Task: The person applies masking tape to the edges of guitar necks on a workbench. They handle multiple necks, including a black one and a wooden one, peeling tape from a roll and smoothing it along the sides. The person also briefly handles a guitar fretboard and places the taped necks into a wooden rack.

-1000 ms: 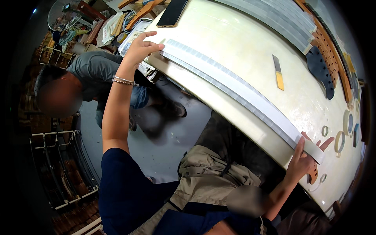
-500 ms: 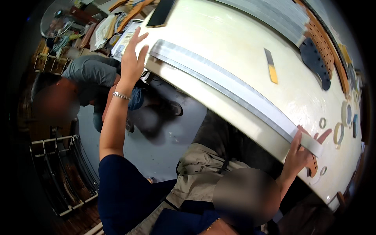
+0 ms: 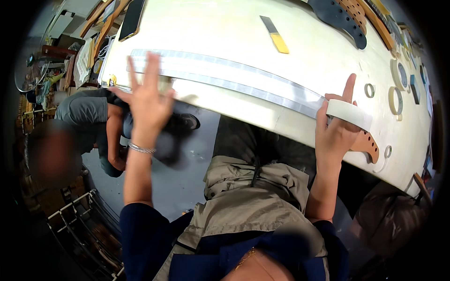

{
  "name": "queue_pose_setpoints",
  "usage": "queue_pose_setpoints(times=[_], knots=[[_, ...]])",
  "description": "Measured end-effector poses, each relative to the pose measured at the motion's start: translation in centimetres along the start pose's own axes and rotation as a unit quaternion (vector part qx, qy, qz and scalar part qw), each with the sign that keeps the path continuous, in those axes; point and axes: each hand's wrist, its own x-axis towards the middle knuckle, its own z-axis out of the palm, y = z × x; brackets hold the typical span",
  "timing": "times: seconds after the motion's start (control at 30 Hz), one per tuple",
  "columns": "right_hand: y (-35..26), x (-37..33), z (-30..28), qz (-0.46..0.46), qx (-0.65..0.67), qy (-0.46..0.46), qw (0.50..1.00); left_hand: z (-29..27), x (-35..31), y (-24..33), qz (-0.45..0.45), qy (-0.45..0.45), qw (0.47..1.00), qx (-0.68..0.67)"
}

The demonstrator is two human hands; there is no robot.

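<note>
A long flat strip (image 3: 225,72), whitish with greyish translucent borders, lies along the near edge of the cream tabletop (image 3: 201,28). Over its left end my left hand (image 3: 149,100) is raised, open with fingers spread and nothing in it. At the strip's right end my right hand (image 3: 335,133) holds a roll of white tape (image 3: 349,114), with one finger stretched past it. Whether the strip joins the roll is hidden by the hand. Partly under that hand lies a brown curved piece with holes (image 3: 367,146).
A yellow-handled blade (image 3: 275,35) lies beyond the strip. Tape rolls (image 3: 396,100) and a small ring (image 3: 369,90) sit at right, with a dark curved piece with holes (image 3: 341,22) farther back. A phone-like black slab (image 3: 132,19) is far left. Another person (image 3: 86,117) bends down beyond my left arm.
The view has shifted, so the table sits higher and further left. My left hand has moved from beside the strip's left end to over it. My right hand still holds the tape roll.
</note>
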Motion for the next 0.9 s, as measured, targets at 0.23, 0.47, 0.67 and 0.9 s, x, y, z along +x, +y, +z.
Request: queue_pose_setpoints(times=[0.23, 0.47, 0.67, 0.9], knots=[[0.7, -0.2, 0.8, -0.021, -0.013, 0.03, 0.999, -3.9, 1.6, 15.6, 0.231, -0.022, 0.946, -0.226], [1.0, -0.2, 1.8, -0.03, -0.036, 0.083, 0.995, -2.1, 14.2, 17.3, 0.028, -0.137, 0.986, -0.093], [1.3, -0.4, 2.3, -0.046, -0.044, 0.116, 0.991, 0.9, 16.8, 18.5, 0.116, -0.094, 0.988, 0.029], [1.4, -0.5, 2.6, -0.044, -0.056, 0.155, 0.985, -3.0, 12.0, 13.6, 0.063, 0.021, 0.923, -0.379]])
